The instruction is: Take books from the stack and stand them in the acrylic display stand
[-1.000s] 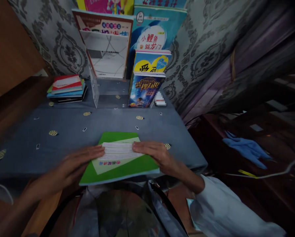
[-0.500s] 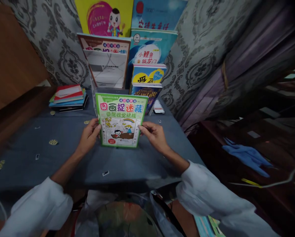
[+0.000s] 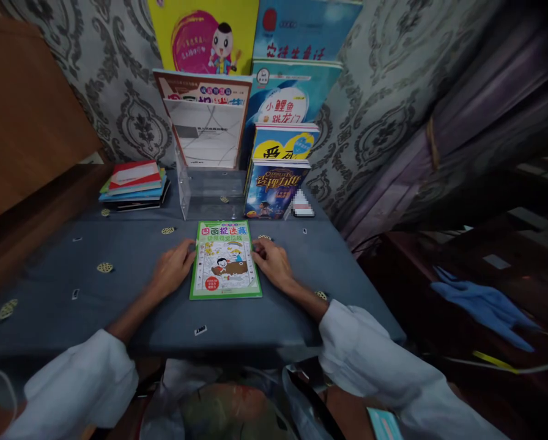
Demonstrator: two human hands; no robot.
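Note:
A green-bordered children's picture book (image 3: 225,263), cover up, is down at the tablecloth in front of the clear display rack. Whether it lies fully flat I cannot tell. At its left edge my left hand (image 3: 177,264) is closed, with the fingertips partly hidden by the book. My right hand (image 3: 273,263) grips the opposite edge, thumb toward the cover. Just behind the book is the bare lower tier of the clear rack (image 3: 212,205). Beside that tier stands a dark blue book (image 3: 274,190).
More books fill the rack's upper tiers, including a yellow one (image 3: 173,36) and a teal one (image 3: 296,91). A stack of books (image 3: 134,185) lies at the back left. Blue cloth (image 3: 482,302) hangs at the right. A patterned curtain (image 3: 370,116) borders the table (image 3: 136,305).
The picture book has gone from held upright before the rack to lowered onto or near the tablecloth. Both hands went down with it, uncovering the rack's lower tier and the dark blue book.

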